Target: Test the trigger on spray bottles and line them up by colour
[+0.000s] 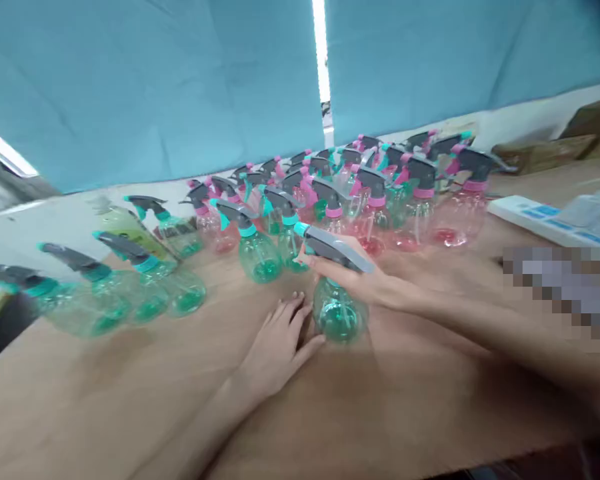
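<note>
We are working at a tan desk [105, 393] before a blue curtain [155, 87], among over twenty spray bottles [373, 213] (green or pink, each holding a little matching liquid [267, 270]). Our right grip [350, 270] is holding a green bottle [337, 313] by its grey trigger head [333, 248], while our open left grip [275, 350] is resting on the desk just beside its base.

Tan counter [105, 393] is pretty packed here: rows of pink-tinted plastic spray bottles [415, 227] are lined up along the back, and teal-tinted spray bottles [185, 297] are stood toward the left and middle, all with grey triggers. A yellowish-green bottle [130, 230] is tucked in among them, and a flat white box [540, 220] is laid off to the right.
</note>
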The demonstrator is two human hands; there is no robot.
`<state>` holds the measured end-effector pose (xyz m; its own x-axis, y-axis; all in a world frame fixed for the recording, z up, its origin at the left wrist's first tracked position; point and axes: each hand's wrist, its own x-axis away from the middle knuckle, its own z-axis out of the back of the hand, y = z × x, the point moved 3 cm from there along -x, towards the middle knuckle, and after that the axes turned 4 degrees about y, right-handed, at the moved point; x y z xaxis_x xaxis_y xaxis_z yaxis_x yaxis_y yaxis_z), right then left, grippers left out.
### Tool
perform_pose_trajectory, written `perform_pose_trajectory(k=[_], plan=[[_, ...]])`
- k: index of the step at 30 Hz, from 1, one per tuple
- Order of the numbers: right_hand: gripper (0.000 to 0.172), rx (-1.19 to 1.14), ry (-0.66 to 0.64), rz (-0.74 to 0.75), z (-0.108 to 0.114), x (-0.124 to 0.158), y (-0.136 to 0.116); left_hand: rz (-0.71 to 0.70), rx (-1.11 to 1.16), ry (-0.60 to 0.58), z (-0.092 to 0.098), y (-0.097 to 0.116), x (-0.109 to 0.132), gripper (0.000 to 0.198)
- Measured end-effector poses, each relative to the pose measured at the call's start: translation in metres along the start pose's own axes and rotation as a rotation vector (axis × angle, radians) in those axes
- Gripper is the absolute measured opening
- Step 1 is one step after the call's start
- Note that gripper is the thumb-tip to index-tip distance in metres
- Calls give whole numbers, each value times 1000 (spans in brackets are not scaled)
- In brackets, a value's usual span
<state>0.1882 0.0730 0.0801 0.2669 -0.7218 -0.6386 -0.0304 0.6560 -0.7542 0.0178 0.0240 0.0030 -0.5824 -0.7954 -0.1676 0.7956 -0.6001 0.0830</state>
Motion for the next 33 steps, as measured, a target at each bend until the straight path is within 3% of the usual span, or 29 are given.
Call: perform_pose_trajectory(k=[15, 21, 33], plan=[[25, 118, 42, -27, 0, 3, -3, -1, 50, 35, 0, -1, -3, 47], [15, -17, -6, -82, -1, 4, 3, -5, 60, 52, 1, -1, -2, 47], [29, 15, 55, -169, -2, 6, 2, 9, 78, 48, 3, 1, 1, 50]])
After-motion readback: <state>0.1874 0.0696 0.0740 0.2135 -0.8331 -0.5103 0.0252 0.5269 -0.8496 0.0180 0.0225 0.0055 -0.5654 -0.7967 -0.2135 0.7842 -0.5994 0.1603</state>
